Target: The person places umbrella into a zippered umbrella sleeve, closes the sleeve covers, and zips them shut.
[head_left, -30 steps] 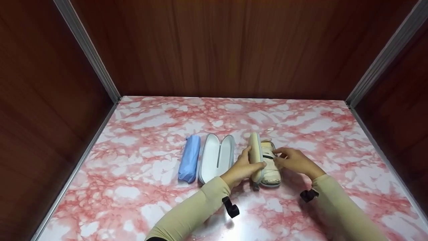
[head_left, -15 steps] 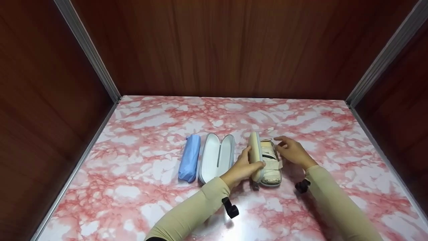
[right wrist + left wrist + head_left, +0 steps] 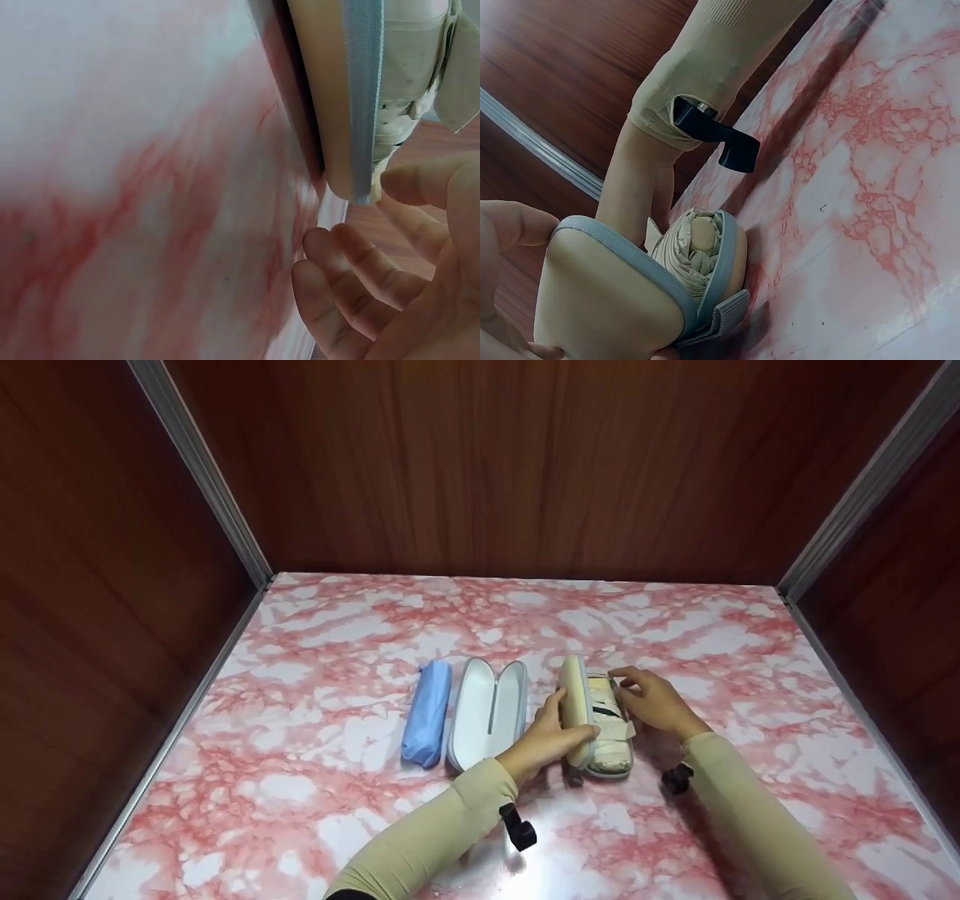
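A cream case (image 3: 573, 712) with grey zip edging lies open at centre right, its lid tipped up on the left side. Inside it is a folded cream umbrella (image 3: 611, 751), its pleated end (image 3: 697, 247) facing the left wrist camera. My left hand (image 3: 544, 741) grips the lid, thumb over the edging. At the far right corner of the case, my right hand (image 3: 654, 703) has thumb and forefinger at the umbrella's far end. In the right wrist view its other fingers (image 3: 352, 289) are loosely bent, with nothing between them. A strap tab (image 3: 629, 729) sticks out over the case's right rim.
Left of the left hand lies an open case (image 3: 474, 720) with a white inside. Beside that is a blue folded umbrella (image 3: 427, 712). The table (image 3: 360, 825) has a red-and-white marbled top, with wood-grain panels (image 3: 480, 472) behind and at both sides.
My right hand has moved from the umbrella's middle to the far right corner of the case, uncovering the strap tab. My left hand has kept its hold on the lid.
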The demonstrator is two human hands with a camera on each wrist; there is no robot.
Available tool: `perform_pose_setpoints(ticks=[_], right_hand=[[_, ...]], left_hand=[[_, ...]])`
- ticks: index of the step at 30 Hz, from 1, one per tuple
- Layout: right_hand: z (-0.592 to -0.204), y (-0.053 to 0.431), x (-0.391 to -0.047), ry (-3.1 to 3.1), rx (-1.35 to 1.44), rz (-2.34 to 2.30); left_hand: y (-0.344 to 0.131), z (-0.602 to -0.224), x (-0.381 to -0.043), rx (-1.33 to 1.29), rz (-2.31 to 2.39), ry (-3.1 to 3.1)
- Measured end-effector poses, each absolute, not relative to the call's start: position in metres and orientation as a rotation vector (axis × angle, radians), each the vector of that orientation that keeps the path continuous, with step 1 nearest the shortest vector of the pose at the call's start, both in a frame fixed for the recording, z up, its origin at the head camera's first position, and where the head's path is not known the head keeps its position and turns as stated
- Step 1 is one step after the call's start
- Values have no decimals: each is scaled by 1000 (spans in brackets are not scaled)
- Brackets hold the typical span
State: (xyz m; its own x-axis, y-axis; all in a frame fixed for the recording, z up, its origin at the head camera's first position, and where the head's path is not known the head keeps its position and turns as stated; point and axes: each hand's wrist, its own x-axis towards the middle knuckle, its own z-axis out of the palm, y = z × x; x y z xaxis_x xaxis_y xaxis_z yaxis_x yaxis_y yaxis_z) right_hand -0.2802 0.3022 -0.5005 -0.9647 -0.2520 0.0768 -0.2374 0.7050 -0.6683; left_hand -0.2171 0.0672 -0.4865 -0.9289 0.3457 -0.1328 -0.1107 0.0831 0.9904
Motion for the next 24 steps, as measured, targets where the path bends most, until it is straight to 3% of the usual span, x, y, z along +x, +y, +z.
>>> perform_pose_setpoints(ticks=[15, 24], right_hand=[[-496, 300, -281, 2804, -352, -1170], [-499, 302, -281, 2831, -353, -1163]], left_hand=[[72, -486, -215, 194, 1795, 2166], [76, -488, -213, 376, 1591, 2381]])
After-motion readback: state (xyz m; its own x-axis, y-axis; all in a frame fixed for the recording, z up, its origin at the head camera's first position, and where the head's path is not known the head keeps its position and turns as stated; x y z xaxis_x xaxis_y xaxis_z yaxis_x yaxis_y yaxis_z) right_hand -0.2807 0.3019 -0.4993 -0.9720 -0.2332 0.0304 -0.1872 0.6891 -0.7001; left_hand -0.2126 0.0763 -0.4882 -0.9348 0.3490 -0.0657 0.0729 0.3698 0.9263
